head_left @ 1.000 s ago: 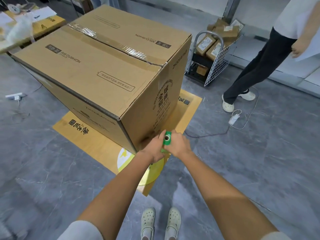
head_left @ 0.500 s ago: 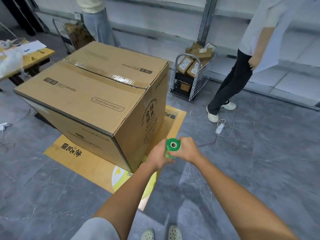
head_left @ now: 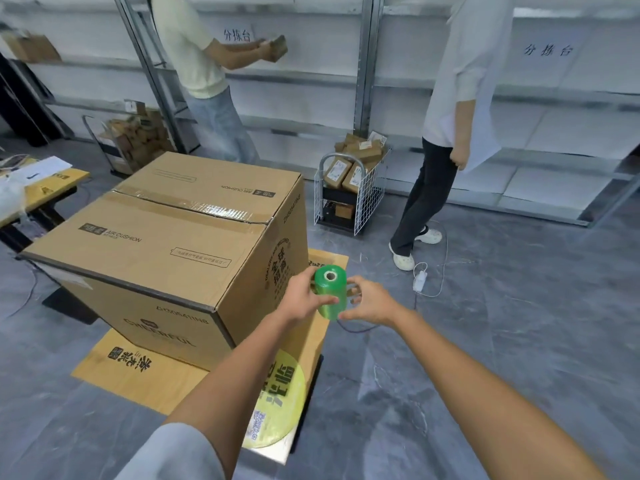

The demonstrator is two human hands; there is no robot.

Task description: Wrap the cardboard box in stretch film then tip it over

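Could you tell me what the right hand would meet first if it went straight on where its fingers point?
Probably the green film roll that the left hand grips; fingertips of the right hand look nearly against it.

A single head-worn camera (wide-angle) looks forward and down, with the box [head_left: 166, 244] close at lower left, the floor [head_left: 519, 341] below and shelves [head_left: 561, 95] farther back.

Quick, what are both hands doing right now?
Left hand: holding the green stretch film roll.
Right hand: open, fingers spread beside the roll; contact cannot be told.
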